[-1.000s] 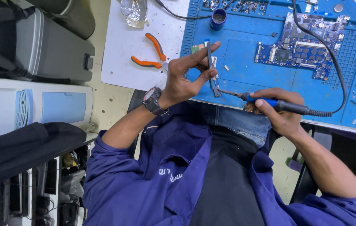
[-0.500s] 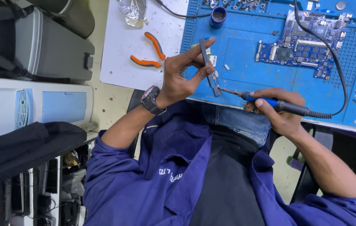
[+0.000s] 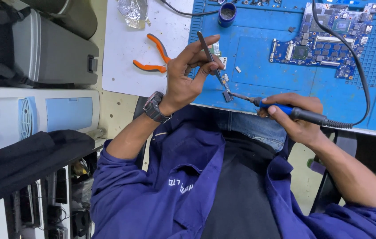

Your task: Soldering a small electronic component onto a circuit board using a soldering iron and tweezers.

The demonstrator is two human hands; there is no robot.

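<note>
Far left: grey and white equipment cases [image 3: 42,57], dark cloth draped over a shelf edge.

White sheet [image 3: 126,66] on the worktop: orange-handled pliers [image 3: 154,55] lying idle, crumpled foil [image 3: 132,11] at the top.

Left hand [image 3: 183,77], watch on the wrist: grip pinched around metal tweezers [image 3: 212,59], whose tips pinch a small component [image 3: 227,95] held in the air just over the near edge of the blue mat [image 3: 258,66].

Blue mat, centre: round blue tin [image 3: 227,13] at the far edge, a few loose small parts near the tweezers, circuit board [image 3: 320,37] lying flat farther right, well apart from both hands.

Right hand [image 3: 296,117]: grip clenched around the blue-and-black handle of a soldering iron [image 3: 285,108], cable looping up across the mat. Iron tip meets the small component at the tweezers' tips.

Progress, as a judgement: heating of the held component appears under way; it is not placed on the board, and nothing shows it finished.
</note>
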